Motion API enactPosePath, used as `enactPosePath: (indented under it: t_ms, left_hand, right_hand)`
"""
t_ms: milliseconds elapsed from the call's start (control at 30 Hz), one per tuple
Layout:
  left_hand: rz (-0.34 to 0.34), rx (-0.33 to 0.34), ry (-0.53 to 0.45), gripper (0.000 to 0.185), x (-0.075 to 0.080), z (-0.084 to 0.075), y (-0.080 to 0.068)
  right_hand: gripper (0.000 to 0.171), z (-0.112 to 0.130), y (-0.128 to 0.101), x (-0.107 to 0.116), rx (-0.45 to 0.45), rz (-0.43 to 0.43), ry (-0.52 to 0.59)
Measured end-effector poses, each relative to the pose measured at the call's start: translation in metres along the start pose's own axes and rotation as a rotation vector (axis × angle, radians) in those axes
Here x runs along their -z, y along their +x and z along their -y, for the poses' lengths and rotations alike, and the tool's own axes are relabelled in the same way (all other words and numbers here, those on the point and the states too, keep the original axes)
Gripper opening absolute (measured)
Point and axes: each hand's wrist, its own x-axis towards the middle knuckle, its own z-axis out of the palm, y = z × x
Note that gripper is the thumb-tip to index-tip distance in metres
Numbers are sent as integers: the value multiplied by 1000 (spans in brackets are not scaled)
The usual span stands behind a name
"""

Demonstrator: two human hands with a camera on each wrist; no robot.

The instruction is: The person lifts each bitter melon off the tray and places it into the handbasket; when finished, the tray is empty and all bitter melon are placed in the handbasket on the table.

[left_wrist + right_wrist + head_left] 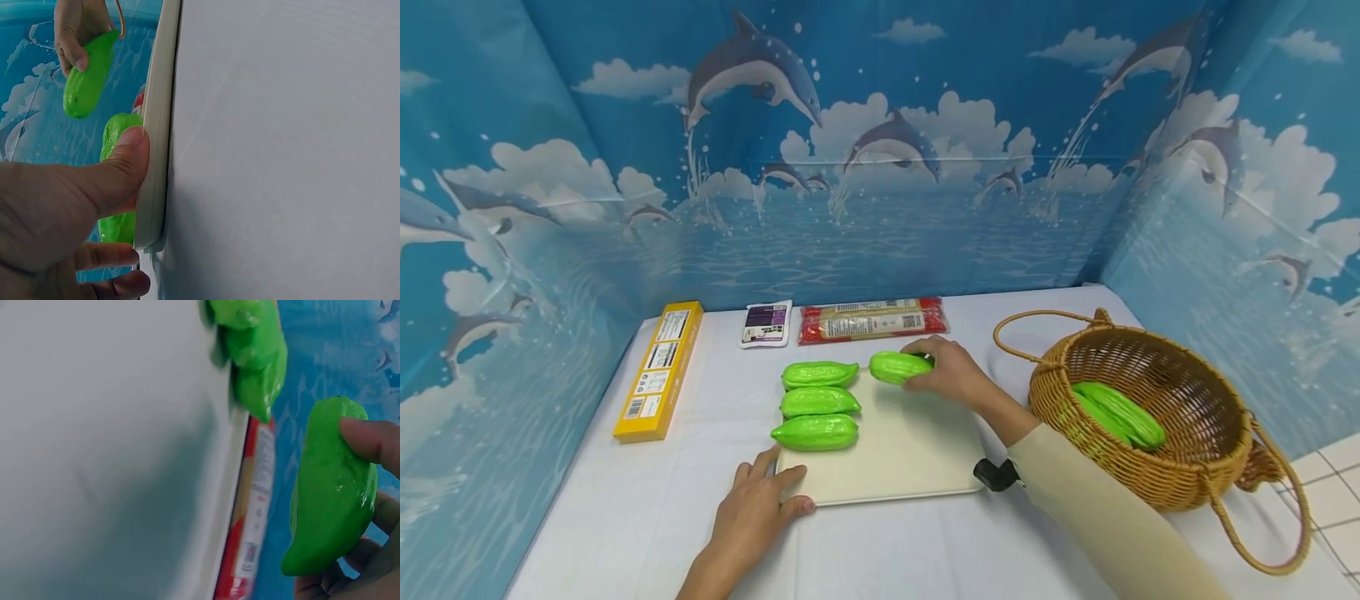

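Note:
My right hand holds a glossy green bitter melon above the far edge of a cream cutting board. In the right wrist view, the thumb lies on one side of this bitter melon and fingers show on the other. Three more bitter melons lie side by side along the board's left side, tips pointing different ways. At the board's near left corner rests my left hand, fingers spread. Its thumb touches the board's edge in the left wrist view.
Right of the board stands a wicker basket with green bitter melons inside. A black object sits by the board's right corner. Behind lie a red-and-clear packet and a small purple-white pouch. A yellow box lies left.

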Motion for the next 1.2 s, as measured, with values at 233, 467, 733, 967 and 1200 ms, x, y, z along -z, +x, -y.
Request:
enactPosePath:
  t_ms: [233, 467, 733, 967, 1200]
  left_hand:
    - [-3, 0, -2, 53, 1, -1, 0]
    - [-1, -4, 0, 54, 1, -1, 0]
    - [-6, -7, 13, 54, 2, -1, 0]
    - [10, -8, -13, 54, 1, -2, 0]
    - [4, -10, -10, 54, 1, -1, 0]
  right_hand:
    - [50, 21, -27, 12, 13, 35, -18]
    - [51, 33, -55, 37, 2, 43, -45]
    - [52, 30, -82, 70, 26, 27, -139]
    - [56, 28, -102, 99, -10, 10, -198]
    - [58, 24, -120, 134, 72, -4, -259]
